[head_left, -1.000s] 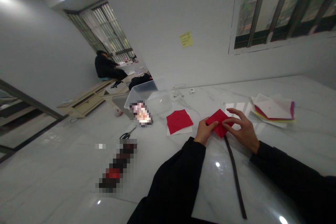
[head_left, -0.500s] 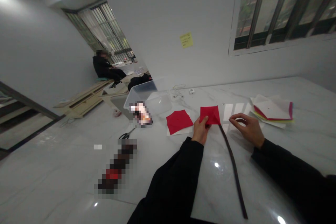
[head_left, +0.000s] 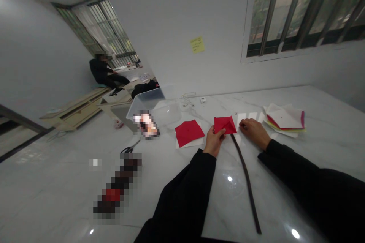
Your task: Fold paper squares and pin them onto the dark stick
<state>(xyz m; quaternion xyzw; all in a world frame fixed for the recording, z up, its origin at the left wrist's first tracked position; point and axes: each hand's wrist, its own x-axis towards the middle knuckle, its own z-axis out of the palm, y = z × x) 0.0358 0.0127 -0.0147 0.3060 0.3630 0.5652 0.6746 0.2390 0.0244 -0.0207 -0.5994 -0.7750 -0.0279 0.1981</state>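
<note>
pixelation blurs a long dark object with a red band on the marble tabletop, a small white patch near it, a bright item beside the clear plastic bin, and the head of a seated person. writing on a yellow sticky note is too small to read. the left hand covers part of the folded red paper, and black sleeves run off the frame.

Logged on marble table: plastic bin far left, scissors nearer; paper square centre; folded paper square held just right, beyond strip; paper stack far right.
</note>
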